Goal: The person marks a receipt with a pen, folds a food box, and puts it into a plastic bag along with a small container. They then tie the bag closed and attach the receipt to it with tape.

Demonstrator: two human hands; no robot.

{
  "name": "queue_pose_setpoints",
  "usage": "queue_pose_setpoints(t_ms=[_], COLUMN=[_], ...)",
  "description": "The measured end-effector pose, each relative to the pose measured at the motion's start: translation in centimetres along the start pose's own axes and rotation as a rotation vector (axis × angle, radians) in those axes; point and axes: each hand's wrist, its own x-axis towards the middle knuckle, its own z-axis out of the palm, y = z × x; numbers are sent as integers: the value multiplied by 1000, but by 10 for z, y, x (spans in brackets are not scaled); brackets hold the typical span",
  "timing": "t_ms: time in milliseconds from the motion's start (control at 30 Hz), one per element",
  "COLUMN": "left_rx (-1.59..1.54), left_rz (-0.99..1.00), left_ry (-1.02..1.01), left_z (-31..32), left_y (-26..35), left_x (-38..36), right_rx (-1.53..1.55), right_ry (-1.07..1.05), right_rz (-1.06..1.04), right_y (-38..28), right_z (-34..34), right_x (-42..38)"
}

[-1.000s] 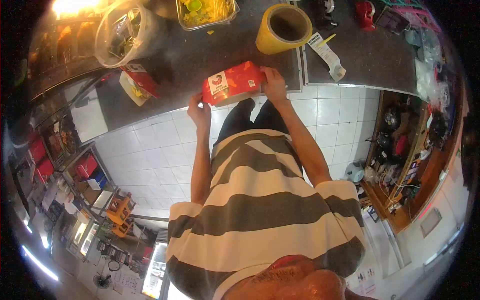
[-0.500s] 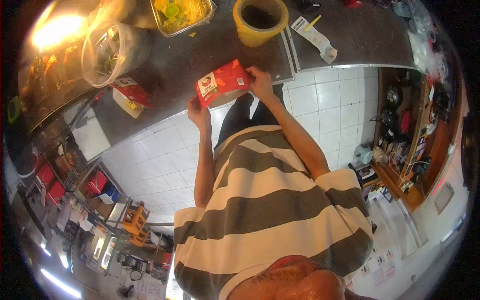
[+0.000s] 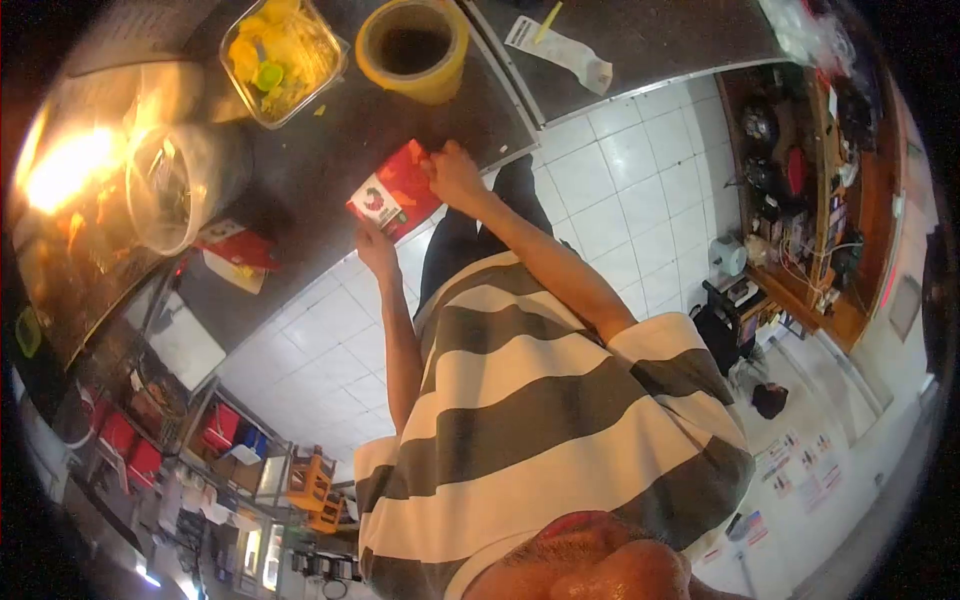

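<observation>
A red paper packet (image 3: 395, 190) with a white logo panel is held over the counter's front edge. My left hand (image 3: 378, 250) pinches its lower left edge. My right hand (image 3: 458, 178) is closed on its upper right end, with the fingertips curled over the edge. A second red and white packet (image 3: 237, 245) lies to the left on the counter, with something pale yellow at its lower part. Beyond my hands stand a yellow round tub (image 3: 425, 85) with a dark inside and a clear tray (image 3: 300, 105) of yellow food with a small green cup in it.
At the left, a clear plastic tub (image 3: 165, 190) stands near a bright lamp (image 3: 75, 170). A paper slip (image 3: 560, 55) with a yellow stick lies on the far counter. Shelves with assorted goods (image 3: 800, 200) line the right side. Orange crates (image 3: 312, 485) stand behind on the left.
The view has turned, shifting the counter items left. My right hand has moved from the packet's side to curl over its upper right end. The packet is more tilted.
</observation>
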Motion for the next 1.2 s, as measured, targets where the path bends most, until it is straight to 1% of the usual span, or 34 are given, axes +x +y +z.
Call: queue_pose_setpoints(t_ms=[33,67,100,133,167,200,233,267,300,333,367,400,433,467,500,533,600,633,667,700,733,800,867,900,933,967,1000,1067,1100,1133,1167,1200], left_rx=[-168,-168,-101,-30,-29,100,166,234,356,379,404,410,785,1164,1127,1149,960,985,938,881,890,835,763,730,688,596,496,464,421,319,191,59], left_rz=[-95,-95,-48,-2,3,164,247,330,480,432,384,374,569,759,754,709,848,816,846,880,859,896,893,891,893,881,874,838,815,698,666,632], left_ry=[24,12,14,16,7,59,79,105,89,-22,-131,-124,-167,-204,-257,-230,-423,-388,-497,-612,-589,-649,-581,-558,-543,-542,-547,-466,-420,-373,-282,-196], left_z=[9,12,13,11,10,11,9,7,10,10,11,8,4,0,-5,-13,-28,-37,-44,-47,-48,-52,-51,-54,-54,-51,-48,-48,-45,-42,-31,-23], left_y=[36,48,50,51,48,47,45,42,66,99,131,114,83,65,63,67,89,96,103,104,104,104,93,93,92,87,82,82,83,82,67,55], left_x=[-11,-11,-12,-16,-15,-10,-8,-6,-8,-15,-23,-21,-13,-3,2,-1,4,11,16,21,26,34,31,29,29,32,35,26,18,9,1,-5], right_rx=[-17,-35,-42,-40,-92,-145,-142,-204,-269,-268,-298,-325,-417,-408,-370,-318,-227,-294,-365,-352,-304,-261,-288,-185,-191,-127,-126,-118,-122,-60,3,-5], right_ry=[38,71,12,13,9,9,19,64,108,109,51,-12,-103,-107,-161,-236,-381,-438,-494,-510,-517,-555,-581,-553,-570,-627,-644,-552,-563,-470,-378,-387], right_rz=[-71,-142,-140,-126,-112,-107,-104,-291,-484,-487,-639,-796,-850,-868,-860,-857,-911,-950,-981,-1005,-998,-954,-951,-988,-943,-851,-891,-964,-987,-964,-934,-946], right_y=[0,2,4,5,4,1,-4,-9,-11,-10,-8,-5,5,9,9,8,8,4,4,7,9,13,-1,2,2,-14,-14,-4,1,7,16,25], right_z=[0,1,1,3,2,-3,-5,-5,-7,-8,-9,-9,-11,-15,-18,-17,-36,-48,-54,-51,-49,-47,-54,-50,-49,-61,-61,-54,-51,-48,-39,-28], right_x=[-1,-2,-1,-6,-6,-2,-4,-7,-4,-1,0,1,6,11,17,15,26,34,36,37,40,46,46,49,49,44,44,45,40,34,28,22])
